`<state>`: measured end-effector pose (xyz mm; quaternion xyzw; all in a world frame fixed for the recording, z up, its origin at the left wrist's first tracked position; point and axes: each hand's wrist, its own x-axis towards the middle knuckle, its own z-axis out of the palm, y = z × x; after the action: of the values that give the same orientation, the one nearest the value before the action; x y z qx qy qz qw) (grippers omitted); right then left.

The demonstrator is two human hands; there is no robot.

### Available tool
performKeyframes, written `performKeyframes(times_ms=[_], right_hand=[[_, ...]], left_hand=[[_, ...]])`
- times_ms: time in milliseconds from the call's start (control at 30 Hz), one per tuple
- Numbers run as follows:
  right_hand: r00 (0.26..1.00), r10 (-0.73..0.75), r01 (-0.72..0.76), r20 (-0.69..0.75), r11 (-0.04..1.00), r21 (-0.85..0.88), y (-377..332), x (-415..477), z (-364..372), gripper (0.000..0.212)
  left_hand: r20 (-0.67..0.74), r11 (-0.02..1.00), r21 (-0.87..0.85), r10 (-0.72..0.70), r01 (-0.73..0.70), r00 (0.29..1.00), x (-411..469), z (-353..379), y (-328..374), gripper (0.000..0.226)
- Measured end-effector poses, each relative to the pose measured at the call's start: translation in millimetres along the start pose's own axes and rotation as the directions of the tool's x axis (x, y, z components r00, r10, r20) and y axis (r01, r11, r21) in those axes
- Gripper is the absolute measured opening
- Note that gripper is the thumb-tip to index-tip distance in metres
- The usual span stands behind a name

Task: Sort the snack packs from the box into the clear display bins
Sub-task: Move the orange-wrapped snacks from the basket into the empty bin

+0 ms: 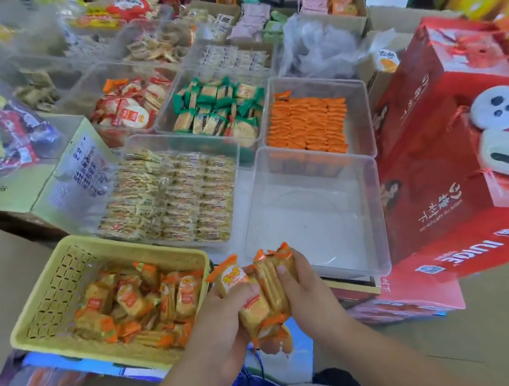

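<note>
Both hands hold a bunch of orange-and-yellow snack packs (260, 293) low in the middle of the view. My left hand (222, 321) grips the bunch from the left, and my right hand (305, 287) grips it from the right. To their left, a yellow plastic basket (47, 287) holds several more of the same packs. Just beyond the hands stands a clear bin (315, 217) with nothing in it. Behind it, another clear bin (353, 113) holds rows of orange packs.
More clear bins hold pale cracker packs (175, 197), green packs (218, 109) and red-and-white packs (133, 108). Red gift boxes (445, 166) stand at the right with a white controller (502, 105) on top. A cardboard box (70, 173) stands at the left.
</note>
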<state>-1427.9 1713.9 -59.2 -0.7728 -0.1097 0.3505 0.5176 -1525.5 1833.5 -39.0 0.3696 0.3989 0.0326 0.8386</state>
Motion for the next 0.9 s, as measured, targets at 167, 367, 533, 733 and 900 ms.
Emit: performKeyframes(times_ms=[167,367,533,733,900], right_hand=[[0.993,0.038,-0.046,0.115,0.997,0.066,-12,2,-7,0.064],[0.978,0.157,-0.158,0.141,0.987,0.002,-10,29,-29,0.056],[0.958,0.134,-0.111,0.253,0.989,-0.101,-11,71,-53,0.065],[0.923,0.089,-0.043,0.374,0.991,-0.13,-7,121,-74,0.054],[0.98,0.11,-0.049,0.167,0.942,-0.333,19,168,-89,0.059]], left_hand=[[0.064,1.0,0.005,-0.013,0.013,0.998,8,2,10,0.018],[0.031,0.994,-0.07,-0.077,0.079,0.997,21,11,6,0.025],[-0.044,0.985,-0.157,-0.074,0.067,0.996,40,39,6,0.026],[-0.176,0.983,-0.184,-0.046,0.013,0.983,70,62,6,0.027],[-0.386,0.995,-0.087,0.013,-0.051,0.922,89,46,1,0.024]])
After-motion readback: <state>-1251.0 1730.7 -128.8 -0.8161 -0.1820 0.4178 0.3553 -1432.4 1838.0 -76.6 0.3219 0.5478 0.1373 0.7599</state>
